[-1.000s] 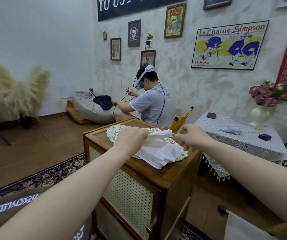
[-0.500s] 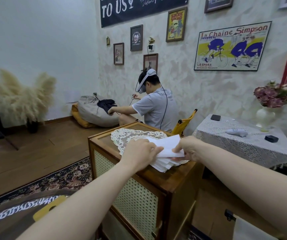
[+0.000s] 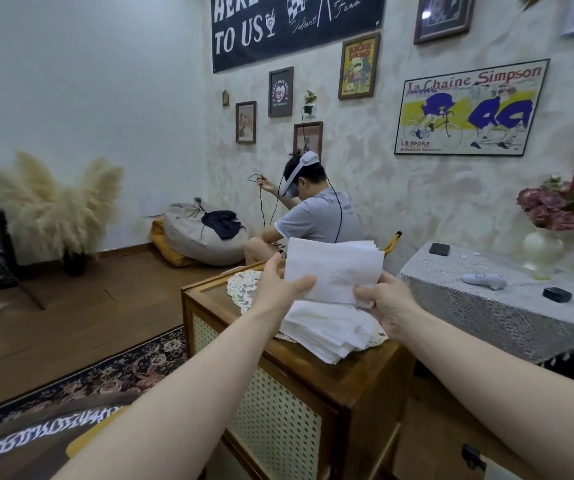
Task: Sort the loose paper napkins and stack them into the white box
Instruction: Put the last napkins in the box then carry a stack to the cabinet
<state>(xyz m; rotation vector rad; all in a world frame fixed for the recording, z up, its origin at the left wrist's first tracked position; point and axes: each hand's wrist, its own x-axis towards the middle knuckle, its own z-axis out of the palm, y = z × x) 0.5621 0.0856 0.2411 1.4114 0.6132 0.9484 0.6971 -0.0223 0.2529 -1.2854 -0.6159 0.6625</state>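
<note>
A thin bundle of white paper napkins (image 3: 332, 268) stands upright above the wooden cabinet (image 3: 299, 372). My left hand (image 3: 280, 292) pinches its lower left edge, thumb in front. My right hand (image 3: 387, 303) pinches its lower right corner. Below them a loose pile of white napkins (image 3: 327, 332) lies on a lace doily (image 3: 244, 289) on the cabinet top, spilling toward the near right corner. No white box is in view.
A person in a headset (image 3: 313, 216) sits on the floor behind the cabinet. To the right stands a table with a lace cloth (image 3: 507, 313), a vase of flowers (image 3: 543, 251) and small devices. A beanbag (image 3: 202, 233) and pampas grass (image 3: 53, 206) stand at the left wall.
Both hands have lifted a bundle of napkins off the pile and turned it upright. My view has tilted upward a little.
</note>
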